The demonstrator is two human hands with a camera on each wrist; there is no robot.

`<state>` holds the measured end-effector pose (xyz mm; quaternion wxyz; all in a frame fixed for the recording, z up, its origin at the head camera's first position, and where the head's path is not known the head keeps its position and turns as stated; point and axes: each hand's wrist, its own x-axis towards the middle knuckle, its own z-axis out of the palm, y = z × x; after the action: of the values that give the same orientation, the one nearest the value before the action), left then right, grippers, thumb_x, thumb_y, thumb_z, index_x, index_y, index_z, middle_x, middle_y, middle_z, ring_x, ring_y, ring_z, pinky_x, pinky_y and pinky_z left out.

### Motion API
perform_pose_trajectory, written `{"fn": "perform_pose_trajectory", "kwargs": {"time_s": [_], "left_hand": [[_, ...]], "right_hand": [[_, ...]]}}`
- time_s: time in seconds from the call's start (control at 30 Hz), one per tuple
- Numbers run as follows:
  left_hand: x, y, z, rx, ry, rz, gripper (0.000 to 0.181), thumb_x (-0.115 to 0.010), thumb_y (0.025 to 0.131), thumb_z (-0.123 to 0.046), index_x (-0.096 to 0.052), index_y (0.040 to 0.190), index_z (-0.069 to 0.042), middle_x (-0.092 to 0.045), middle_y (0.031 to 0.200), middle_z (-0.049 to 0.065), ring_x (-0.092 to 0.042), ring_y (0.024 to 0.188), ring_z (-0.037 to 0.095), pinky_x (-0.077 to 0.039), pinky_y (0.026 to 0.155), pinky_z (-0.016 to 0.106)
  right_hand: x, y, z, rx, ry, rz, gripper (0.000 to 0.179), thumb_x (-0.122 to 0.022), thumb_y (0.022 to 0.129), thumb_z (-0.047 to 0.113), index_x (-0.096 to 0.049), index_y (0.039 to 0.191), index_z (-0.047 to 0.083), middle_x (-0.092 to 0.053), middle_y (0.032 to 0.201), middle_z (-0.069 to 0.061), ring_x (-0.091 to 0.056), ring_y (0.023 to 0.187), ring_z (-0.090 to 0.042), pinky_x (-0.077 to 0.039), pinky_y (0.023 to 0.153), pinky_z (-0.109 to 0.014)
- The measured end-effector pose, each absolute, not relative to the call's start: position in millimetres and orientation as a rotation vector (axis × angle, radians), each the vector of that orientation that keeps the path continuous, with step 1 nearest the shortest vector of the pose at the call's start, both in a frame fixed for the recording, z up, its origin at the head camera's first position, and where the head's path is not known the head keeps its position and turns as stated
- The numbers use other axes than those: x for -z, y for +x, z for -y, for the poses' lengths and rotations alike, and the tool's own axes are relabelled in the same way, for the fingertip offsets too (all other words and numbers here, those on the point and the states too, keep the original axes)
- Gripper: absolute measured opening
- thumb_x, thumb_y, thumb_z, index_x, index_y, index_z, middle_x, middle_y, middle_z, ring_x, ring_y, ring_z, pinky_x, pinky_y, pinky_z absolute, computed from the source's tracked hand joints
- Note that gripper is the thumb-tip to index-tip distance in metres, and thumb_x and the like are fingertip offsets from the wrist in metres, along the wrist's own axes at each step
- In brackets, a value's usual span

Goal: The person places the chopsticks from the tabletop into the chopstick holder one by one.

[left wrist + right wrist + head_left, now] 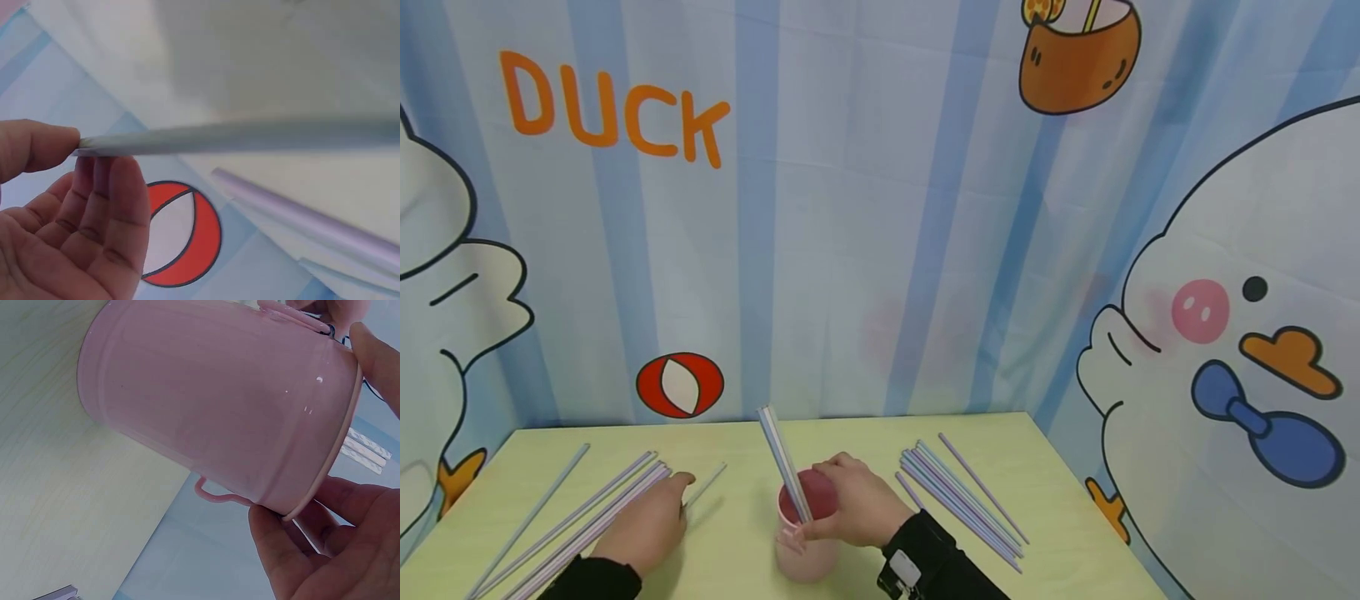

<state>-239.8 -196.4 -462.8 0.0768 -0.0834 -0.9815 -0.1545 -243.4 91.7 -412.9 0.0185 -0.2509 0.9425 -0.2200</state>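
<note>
My left hand (pixel 647 525) is over the left part of the table. In the left wrist view its thumb and forefinger pinch a pale grey-blue straw (pixel 206 140) near one end, with the other fingers loosely bent below. A pale straw (pixel 707 482) slants out past that hand in the head view. My right hand (pixel 861 500) grips the rim of a glossy pink cup (pixel 805 558), thumb at the near side and fingers at the far side. A small loop handle (pixel 215 494) shows on the cup's side. Several pale straws (pixel 786 462) lean inside it, tops pointing up and left.
Beside and under my left hand lie several lilac and pale straws (pixel 568 533). Another bunch of straws (pixel 958 500) lies right of the cup, with single ones alongside. A printed curtain (pixel 850 250) hangs behind the pale yellow table (pixel 737 558).
</note>
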Motion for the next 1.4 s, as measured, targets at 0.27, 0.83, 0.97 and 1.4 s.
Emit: {"fn": "perform_pose_trajectory", "kwargs": {"time_s": [0.27,0.83,0.97,1.4], "left_hand": [[422.0,-235.8,193.7,0.597,-0.267,2.866,0.035,-0.064,0.089,-0.001,-0.056,0.12,0.013,-0.06,0.089,0.012,-0.056,0.077,0.024,-0.056,0.073,0.046],[358.2,-222.8,181.3,1.054,-0.184,2.462,0.035,-0.049,0.101,-0.013,-0.041,0.126,0.01,-0.057,0.107,0.024,-0.058,0.094,0.036,-0.055,0.08,0.055],[349.6,-221.8,172.6,1.107,-0.2,2.361,0.033,-0.049,0.101,-0.014,-0.041,0.125,0.008,-0.056,0.108,0.023,-0.058,0.094,0.036,-0.056,0.077,0.056],[338.4,-225.1,143.0,1.208,-0.275,2.216,0.03,-0.046,0.103,-0.017,-0.041,0.122,0.006,-0.054,0.107,0.019,-0.062,0.092,0.033,-0.055,0.078,0.052]], "right_hand": [[412.9,-243.0,-91.8,0.677,-0.761,-2.931,0.08,-0.081,0.066,0.057,-0.063,0.129,0.012,-0.058,0.112,0.002,-0.057,0.097,-0.013,-0.057,0.082,-0.031],[410.6,-239.8,-90.1,0.684,-0.768,-2.94,0.081,-0.083,0.066,0.054,-0.062,0.13,0.009,-0.059,0.112,0.001,-0.057,0.097,-0.014,-0.057,0.082,-0.032],[411.1,-240.7,-90.9,0.674,-0.764,-2.945,0.08,-0.082,0.067,0.054,-0.062,0.131,0.01,-0.058,0.112,0.002,-0.056,0.096,-0.013,-0.057,0.082,-0.031],[411.0,-240.5,-91.5,0.682,-0.744,-2.932,0.081,-0.082,0.067,0.055,-0.062,0.131,0.01,-0.058,0.114,0.001,-0.057,0.098,-0.013,-0.057,0.082,-0.032]]}}
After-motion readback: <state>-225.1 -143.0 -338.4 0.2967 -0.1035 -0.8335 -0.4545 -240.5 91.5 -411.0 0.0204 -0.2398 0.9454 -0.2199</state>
